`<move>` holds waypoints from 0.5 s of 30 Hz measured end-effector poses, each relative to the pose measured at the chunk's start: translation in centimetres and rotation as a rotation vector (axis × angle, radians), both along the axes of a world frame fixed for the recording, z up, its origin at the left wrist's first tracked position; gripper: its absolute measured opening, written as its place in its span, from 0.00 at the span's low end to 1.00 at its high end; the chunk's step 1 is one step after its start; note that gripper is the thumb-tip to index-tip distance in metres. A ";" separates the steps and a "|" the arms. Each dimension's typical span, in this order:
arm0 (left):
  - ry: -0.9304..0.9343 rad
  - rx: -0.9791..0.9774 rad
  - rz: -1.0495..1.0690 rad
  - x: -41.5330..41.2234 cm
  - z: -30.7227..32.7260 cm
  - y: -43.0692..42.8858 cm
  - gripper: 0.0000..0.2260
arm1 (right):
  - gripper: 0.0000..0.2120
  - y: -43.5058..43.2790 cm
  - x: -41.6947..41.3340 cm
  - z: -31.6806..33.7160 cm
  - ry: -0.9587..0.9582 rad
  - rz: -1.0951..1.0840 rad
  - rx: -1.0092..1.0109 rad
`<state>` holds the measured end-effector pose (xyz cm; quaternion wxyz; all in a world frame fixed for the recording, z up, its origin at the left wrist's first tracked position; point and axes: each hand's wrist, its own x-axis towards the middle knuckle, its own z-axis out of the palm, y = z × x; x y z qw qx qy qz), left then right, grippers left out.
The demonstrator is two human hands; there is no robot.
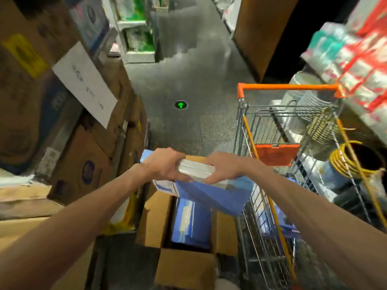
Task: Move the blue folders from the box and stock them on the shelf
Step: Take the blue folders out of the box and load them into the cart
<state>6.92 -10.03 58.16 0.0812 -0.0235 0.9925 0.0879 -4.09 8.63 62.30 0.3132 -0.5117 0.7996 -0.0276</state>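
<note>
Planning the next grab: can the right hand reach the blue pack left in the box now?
Probably not yet: right hand and left hand both grip the lifted pack, which overhangs the box. Its flaps are open, so once freed it could likely reach the lower pack.

I held a folder pack over the box, left hand at its left end, right hand at its right. More folders lay inside the box; a cart stood just right of it, cartons left.
</note>
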 end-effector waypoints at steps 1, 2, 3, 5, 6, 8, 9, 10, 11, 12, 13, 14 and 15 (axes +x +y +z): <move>0.035 -0.008 0.000 1.0 0.6 0.2 0.29 | 0.14 0.3 1.2 1.1 0.030 -0.007 -0.007; 0.079 -0.020 0.004 1.8 1.1 0.2 0.31 | 0.13 0.6 2.1 2.0 0.059 -0.029 -0.018; 0.120 -0.030 0.012 2.5 1.5 0.4 0.30 | 0.13 0.9 2.7 2.5 0.101 -0.071 -0.031; 0.169 -0.030 0.043 3.6 2.5 0.6 0.27 | 0.18 1.8 4.1 3.3 0.215 -0.229 -0.112; 0.179 -0.013 0.077 4.1 2.9 0.7 0.26 | 0.24 2.4 4.8 3.5 0.287 -0.343 -0.177; 0.199 0.053 0.177 5.1 3.7 1.2 0.29 | 0.29 3.8 6.4 3.8 0.418 -0.546 -0.370; 0.212 0.111 0.232 5.4 4.0 1.4 0.29 | 0.29 4.6 7.3 3.9 0.465 -0.627 -0.462; 0.222 0.172 0.274 5.7 4.4 1.8 0.30 | 0.30 5.7 8.1 4.0 0.503 -0.703 -0.523; 0.232 0.242 0.317 5.8 4.6 2.1 0.31 | 0.33 6.5 8.5 4.0 0.514 -0.775 -0.544; 0.242 0.321 0.345 5.7 4.9 2.6 0.32 | 0.35 7.8 9.0 4.2 0.511 -0.863 -0.537; 0.251 0.401 0.376 5.7 5.0 3.0 0.33 | 0.37 8.8 9.2 3.8 0.482 -0.944 -0.531; 0.258 0.489 0.399 5.4 5.4 4.0 0.34 | 0.39 10.2 9.4 3.7 0.452 -1.033 -0.525; 0.257 0.570 0.434 5.2 5.5 4.5 0.34 | 0.40 11.1 9.5 3.1 0.403 -1.109 -0.528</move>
